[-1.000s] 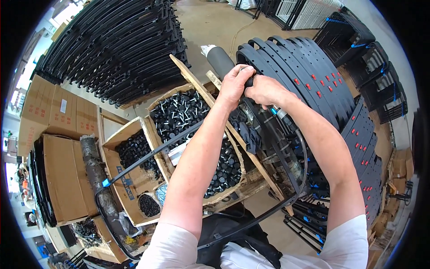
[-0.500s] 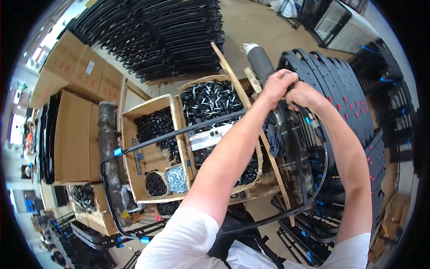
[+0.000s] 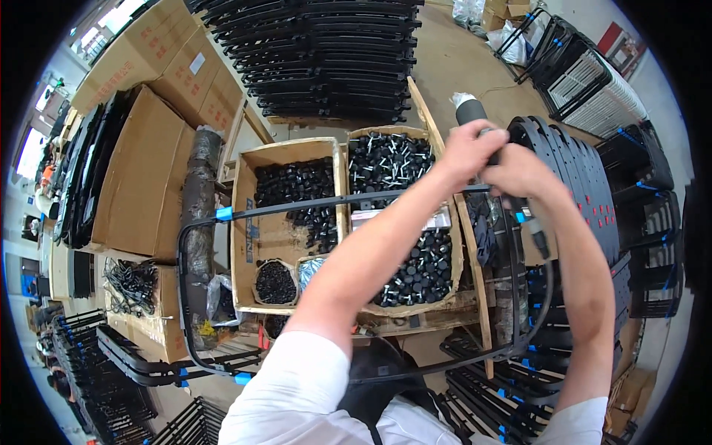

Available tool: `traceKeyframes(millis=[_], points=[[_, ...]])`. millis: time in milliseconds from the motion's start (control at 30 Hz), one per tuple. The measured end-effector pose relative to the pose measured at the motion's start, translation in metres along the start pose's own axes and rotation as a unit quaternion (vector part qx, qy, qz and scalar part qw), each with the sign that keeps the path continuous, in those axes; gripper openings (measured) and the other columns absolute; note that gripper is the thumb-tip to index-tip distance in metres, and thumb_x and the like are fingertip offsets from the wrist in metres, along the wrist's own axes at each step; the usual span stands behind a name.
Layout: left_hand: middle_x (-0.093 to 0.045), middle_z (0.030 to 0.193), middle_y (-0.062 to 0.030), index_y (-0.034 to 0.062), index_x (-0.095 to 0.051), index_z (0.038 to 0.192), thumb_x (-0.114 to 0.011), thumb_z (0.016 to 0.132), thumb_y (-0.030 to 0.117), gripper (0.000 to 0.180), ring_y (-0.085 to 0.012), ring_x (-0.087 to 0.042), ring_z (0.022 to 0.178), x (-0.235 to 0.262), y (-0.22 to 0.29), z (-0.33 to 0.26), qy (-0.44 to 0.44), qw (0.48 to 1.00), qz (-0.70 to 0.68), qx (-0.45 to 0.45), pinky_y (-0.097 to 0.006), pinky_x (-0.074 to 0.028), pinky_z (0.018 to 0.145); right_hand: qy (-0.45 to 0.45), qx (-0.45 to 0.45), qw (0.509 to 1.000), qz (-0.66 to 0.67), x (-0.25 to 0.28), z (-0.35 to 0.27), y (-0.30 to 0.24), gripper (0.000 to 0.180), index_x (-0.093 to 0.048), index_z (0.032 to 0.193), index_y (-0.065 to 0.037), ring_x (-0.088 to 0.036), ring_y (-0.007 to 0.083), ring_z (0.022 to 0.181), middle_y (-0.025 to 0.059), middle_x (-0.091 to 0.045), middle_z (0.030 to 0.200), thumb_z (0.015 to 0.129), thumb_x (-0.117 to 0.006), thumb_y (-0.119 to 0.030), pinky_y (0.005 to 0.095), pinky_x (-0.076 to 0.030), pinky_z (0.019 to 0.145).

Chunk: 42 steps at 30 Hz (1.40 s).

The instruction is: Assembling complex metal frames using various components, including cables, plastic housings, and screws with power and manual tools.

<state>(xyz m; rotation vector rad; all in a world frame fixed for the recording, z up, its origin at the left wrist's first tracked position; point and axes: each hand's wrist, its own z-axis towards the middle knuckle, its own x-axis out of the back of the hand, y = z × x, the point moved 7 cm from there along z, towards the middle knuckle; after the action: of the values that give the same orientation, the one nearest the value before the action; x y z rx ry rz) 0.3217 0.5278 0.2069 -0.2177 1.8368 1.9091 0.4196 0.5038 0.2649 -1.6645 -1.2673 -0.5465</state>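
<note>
My right hand [image 3: 519, 172] is closed around a dark hand tool [image 3: 538, 236], whose hose curves down from its lower end; its kind is mostly hidden. Right beside it, my left hand [image 3: 472, 154] is closed at the tool's upper end, and what its fingers pinch is hidden. Both hands are over the far right corner of a black tubular metal frame [image 3: 297, 206] with rounded corners and blue pieces. The frame lies across open boxes of black parts, its near bar passing before my body.
A cardboard box [image 3: 239, 278] holds black caps and small tubs of hardware; another beside it holds black-headed bolts [image 3: 389, 159]. A wooden strip [image 3: 475, 259] runs along the right. Stacked black frames [image 3: 319, 59] stand ahead, black panels [image 3: 586, 185] at right, cartons [image 3: 159, 67] at left.
The view has shifted, so the boxes and frame sit further right and flatter. Both hands remain together at the frame's far right corner, with the tool still in the right hand.
</note>
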Motion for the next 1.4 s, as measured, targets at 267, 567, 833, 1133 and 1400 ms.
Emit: traceKeyframes(millis=[267,567,833,1133,1400], points=[[-0.070,0.093,0.0008,0.0064,-0.073,0.101,-0.069,0.101,0.020,0.014,-0.0095,-0.061,0.088,0.196,0.055,-0.108,0.112,0.994,0.013,0.006,-0.028,-0.050,0.082,-0.038,0.052,0.997,-0.039,-0.128,0.010,-0.169,0.036,-0.078,0.089,0.000,-0.077,0.0290,0.081,0.0155,-0.077,0.080,0.084,-0.065,-0.033,0.0426,-0.059,0.079],[-0.070,0.096,-0.0005,0.0061,-0.073,0.101,-0.068,0.103,0.020,0.015,-0.0110,-0.062,0.090,0.225,0.054,-0.119,0.095,0.995,-0.019,0.012,-0.029,-0.052,0.083,-0.029,0.038,0.996,-0.073,-0.153,0.020,-0.197,0.036,-0.077,0.077,0.001,-0.077,0.0261,0.076,0.0152,-0.076,0.076,0.085,-0.064,-0.032,0.0411,-0.059,0.080],[-0.069,0.098,0.0006,0.0068,-0.071,0.105,-0.067,0.103,0.022,0.015,-0.0102,-0.061,0.090,0.234,0.051,-0.124,0.107,0.994,-0.017,0.000,-0.029,-0.051,0.085,-0.048,0.022,0.995,-0.090,-0.160,0.023,-0.199,0.037,-0.078,0.083,0.001,-0.077,0.0300,0.085,0.0172,-0.077,0.079,0.087,-0.062,-0.032,0.0442,-0.059,0.086],[-0.069,0.097,0.0013,0.0070,-0.072,0.106,-0.067,0.103,0.024,0.018,-0.0091,-0.061,0.091,0.237,0.049,-0.132,0.125,0.992,-0.015,0.017,-0.028,-0.050,0.083,-0.070,0.042,0.992,-0.093,-0.168,0.034,-0.201,0.039,-0.078,0.093,0.003,-0.077,0.0306,0.086,0.0176,-0.078,0.084,0.086,-0.063,-0.033,0.0429,-0.060,0.083],[-0.071,0.102,-0.0019,0.0065,-0.071,0.110,-0.065,0.105,0.026,0.021,-0.0125,-0.064,0.093,0.237,0.044,-0.130,0.102,0.992,-0.040,0.053,-0.032,-0.053,0.086,-0.097,0.034,0.994,0.027,-0.180,0.064,-0.186,0.019,-0.072,0.076,0.004,-0.067,0.0227,0.066,0.0128,-0.073,0.075,0.069,-0.068,-0.013,0.0382,-0.053,0.060]])
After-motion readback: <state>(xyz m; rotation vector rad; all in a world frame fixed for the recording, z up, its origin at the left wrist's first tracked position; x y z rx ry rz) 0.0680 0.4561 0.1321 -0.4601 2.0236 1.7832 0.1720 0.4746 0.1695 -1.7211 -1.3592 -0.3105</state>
